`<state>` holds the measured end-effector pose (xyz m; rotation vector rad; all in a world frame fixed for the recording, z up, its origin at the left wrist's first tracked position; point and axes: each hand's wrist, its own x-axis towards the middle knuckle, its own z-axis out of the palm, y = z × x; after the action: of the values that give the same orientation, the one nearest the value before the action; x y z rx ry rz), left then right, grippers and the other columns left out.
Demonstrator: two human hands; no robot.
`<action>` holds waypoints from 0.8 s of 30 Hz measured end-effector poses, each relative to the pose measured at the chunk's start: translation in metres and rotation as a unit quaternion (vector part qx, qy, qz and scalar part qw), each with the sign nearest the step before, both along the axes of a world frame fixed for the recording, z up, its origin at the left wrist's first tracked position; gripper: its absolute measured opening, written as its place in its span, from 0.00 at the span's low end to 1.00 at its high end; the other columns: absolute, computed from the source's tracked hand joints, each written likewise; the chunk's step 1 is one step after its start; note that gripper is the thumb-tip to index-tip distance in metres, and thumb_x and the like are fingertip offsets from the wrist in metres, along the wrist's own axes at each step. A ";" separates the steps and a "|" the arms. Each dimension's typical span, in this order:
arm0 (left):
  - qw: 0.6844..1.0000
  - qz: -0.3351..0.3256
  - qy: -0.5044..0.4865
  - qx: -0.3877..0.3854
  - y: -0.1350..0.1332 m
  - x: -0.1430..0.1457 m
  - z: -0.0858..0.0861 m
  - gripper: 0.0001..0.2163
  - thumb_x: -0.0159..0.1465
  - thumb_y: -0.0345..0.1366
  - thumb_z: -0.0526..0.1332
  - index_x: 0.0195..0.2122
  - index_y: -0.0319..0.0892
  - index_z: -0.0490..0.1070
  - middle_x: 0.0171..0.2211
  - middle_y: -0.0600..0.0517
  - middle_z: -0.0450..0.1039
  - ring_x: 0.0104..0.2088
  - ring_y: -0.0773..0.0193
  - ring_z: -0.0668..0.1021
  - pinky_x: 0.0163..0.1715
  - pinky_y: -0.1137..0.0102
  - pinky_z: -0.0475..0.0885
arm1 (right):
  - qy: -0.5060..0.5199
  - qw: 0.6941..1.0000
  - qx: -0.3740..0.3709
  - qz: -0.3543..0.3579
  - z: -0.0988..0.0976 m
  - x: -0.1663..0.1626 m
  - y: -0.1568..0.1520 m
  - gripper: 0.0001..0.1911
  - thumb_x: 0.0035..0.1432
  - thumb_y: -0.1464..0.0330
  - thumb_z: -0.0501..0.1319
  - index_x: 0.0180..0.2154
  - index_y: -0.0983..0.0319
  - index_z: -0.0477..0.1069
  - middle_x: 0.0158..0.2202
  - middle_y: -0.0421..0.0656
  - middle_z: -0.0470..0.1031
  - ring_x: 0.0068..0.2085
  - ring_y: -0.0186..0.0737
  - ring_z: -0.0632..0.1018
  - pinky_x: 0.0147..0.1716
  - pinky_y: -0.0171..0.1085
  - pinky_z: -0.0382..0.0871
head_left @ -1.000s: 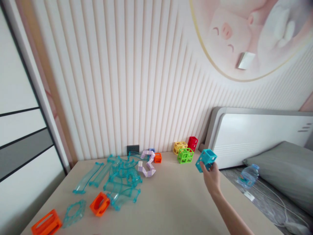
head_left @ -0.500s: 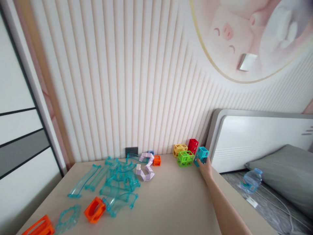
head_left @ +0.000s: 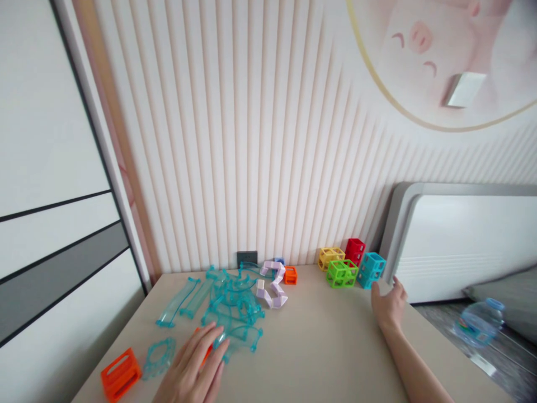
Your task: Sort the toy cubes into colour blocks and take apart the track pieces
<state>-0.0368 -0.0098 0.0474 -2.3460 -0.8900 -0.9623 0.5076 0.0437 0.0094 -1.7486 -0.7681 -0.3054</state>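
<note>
My left hand (head_left: pixel 195 364) reaches in over an orange block (head_left: pixel 207 354), its fingers stretched out and a little apart. Most of that block is hidden beneath the fingers; whether they touch it I cannot tell. Just beyond lie clear teal track pieces (head_left: pixel 230 302) in a loose pile. My right hand (head_left: pixel 389 302) is open and holds nothing, fingers apart, just right of and nearer than a blue open-frame block stack (head_left: pixel 371 270). Beside that stack stand red blocks (head_left: pixel 355 252), green blocks (head_left: pixel 342 274) and yellow blocks (head_left: pixel 330 258).
A lilac folding snake puzzle (head_left: pixel 273 288) and a small orange block (head_left: pixel 290 275) rest mid-table near the wall. At front left are another orange block (head_left: pixel 121 375) and a teal ring piece (head_left: pixel 159 358). A plastic bottle (head_left: pixel 480 322) lies beyond the table's right edge.
My right hand has let go of the blue stack and drawn back from it. My left hand has come into view over the orange block. The view has swung left.
</note>
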 end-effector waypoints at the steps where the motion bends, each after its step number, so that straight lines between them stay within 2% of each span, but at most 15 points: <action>1: 1.000 0.013 -0.002 -0.019 0.007 0.013 0.008 0.16 0.66 0.29 0.58 0.53 0.47 0.75 0.54 0.48 0.77 0.56 0.55 0.78 0.55 0.66 0.74 | -0.017 1.000 0.013 0.007 0.002 -0.013 -0.001 0.38 0.55 0.56 0.55 0.61 0.72 0.60 0.61 0.66 0.62 0.65 0.66 0.62 0.62 0.60 0.56; 3: 0.999 0.033 -0.014 -0.039 0.018 0.041 0.015 0.16 0.67 0.29 0.56 0.54 0.46 0.74 0.54 0.46 0.76 0.56 0.53 0.77 0.56 0.61 0.74 | -0.058 0.997 0.038 0.041 0.003 -0.048 -0.002 0.29 0.59 0.59 0.53 0.59 0.66 0.63 0.61 0.60 0.65 0.64 0.58 0.64 0.62 0.57 0.58; 5: 0.998 0.031 -0.022 -0.042 0.023 0.065 0.013 0.15 0.68 0.30 0.55 0.52 0.45 0.75 0.53 0.45 0.77 0.55 0.52 0.78 0.55 0.59 0.76 | -0.124 0.977 0.058 0.162 -0.001 -0.097 -0.001 0.21 0.62 0.62 0.55 0.54 0.63 0.68 0.57 0.58 0.69 0.61 0.57 0.69 0.61 0.59 0.61; 8: 0.999 -0.002 -0.031 -0.033 0.017 0.084 -0.001 0.14 0.66 0.28 0.55 0.49 0.44 0.76 0.51 0.45 0.78 0.55 0.53 0.78 0.54 0.59 0.76 | -0.156 0.930 0.037 0.330 -0.010 -0.177 0.004 0.13 0.64 0.66 0.56 0.48 0.58 0.74 0.58 0.52 0.70 0.60 0.53 0.72 0.57 0.55 0.68; 10: 0.998 -0.037 -0.021 -0.035 0.010 0.084 -0.011 0.14 0.65 0.29 0.56 0.49 0.44 0.76 0.51 0.46 0.78 0.55 0.53 0.78 0.54 0.61 0.76 | -0.150 0.910 0.044 0.384 -0.012 -0.222 0.010 0.13 0.65 0.69 0.55 0.49 0.57 0.74 0.58 0.52 0.70 0.59 0.51 0.73 0.57 0.52 0.69; 12: 0.997 -0.044 -0.021 -0.052 0.004 0.081 -0.018 0.14 0.65 0.30 0.57 0.49 0.45 0.76 0.51 0.46 0.78 0.54 0.54 0.79 0.53 0.62 0.77 | -0.145 0.905 0.053 0.396 -0.011 -0.253 0.013 0.13 0.66 0.71 0.54 0.48 0.58 0.74 0.57 0.52 0.71 0.58 0.50 0.73 0.56 0.51 0.70; 14: 0.996 -0.016 -0.023 -0.083 0.002 0.076 -0.023 0.16 0.64 0.30 0.57 0.52 0.45 0.74 0.53 0.46 0.77 0.54 0.53 0.78 0.52 0.61 0.77 | -0.163 0.893 0.056 0.416 -0.006 -0.269 0.012 0.13 0.66 0.73 0.54 0.45 0.58 0.75 0.55 0.52 0.73 0.57 0.49 0.74 0.55 0.50 0.71; 15: 0.995 0.003 -0.021 -0.098 0.003 0.074 -0.025 0.17 0.64 0.30 0.57 0.54 0.44 0.72 0.54 0.45 0.77 0.55 0.52 0.78 0.53 0.60 0.77 | -0.186 0.877 0.053 0.440 -0.003 -0.271 0.009 0.13 0.66 0.74 0.54 0.44 0.57 0.75 0.54 0.51 0.74 0.56 0.49 0.75 0.54 0.49 0.71; 19: 0.989 0.056 -0.004 -0.135 0.011 0.065 -0.035 0.21 0.65 0.36 0.59 0.60 0.42 0.67 0.58 0.42 0.74 0.57 0.47 0.76 0.54 0.55 0.76 | -0.278 0.778 -0.013 0.564 0.013 -0.266 -0.016 0.15 0.64 0.76 0.54 0.46 0.56 0.74 0.52 0.49 0.75 0.54 0.47 0.75 0.53 0.48 0.72; 21: 0.988 0.069 -0.002 -0.140 0.014 0.062 -0.041 0.22 0.65 0.36 0.59 0.60 0.42 0.66 0.58 0.42 0.74 0.57 0.47 0.76 0.55 0.55 0.75 | -0.295 0.740 -0.050 0.602 0.019 -0.263 -0.028 0.16 0.64 0.76 0.54 0.48 0.56 0.73 0.53 0.49 0.75 0.54 0.46 0.75 0.54 0.47 0.71; 24: 0.988 0.078 0.015 -0.136 0.014 0.061 -0.045 0.21 0.63 0.33 0.59 0.59 0.42 0.67 0.57 0.43 0.75 0.56 0.47 0.77 0.54 0.55 0.75 | -0.304 0.721 -0.086 0.616 0.023 -0.265 -0.035 0.18 0.64 0.75 0.54 0.52 0.57 0.72 0.55 0.49 0.75 0.56 0.46 0.75 0.56 0.46 0.70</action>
<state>0.0241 0.0045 0.0021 -2.4599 -1.2392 -0.7811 0.2424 0.0089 0.0326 -0.9030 -2.3016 0.1507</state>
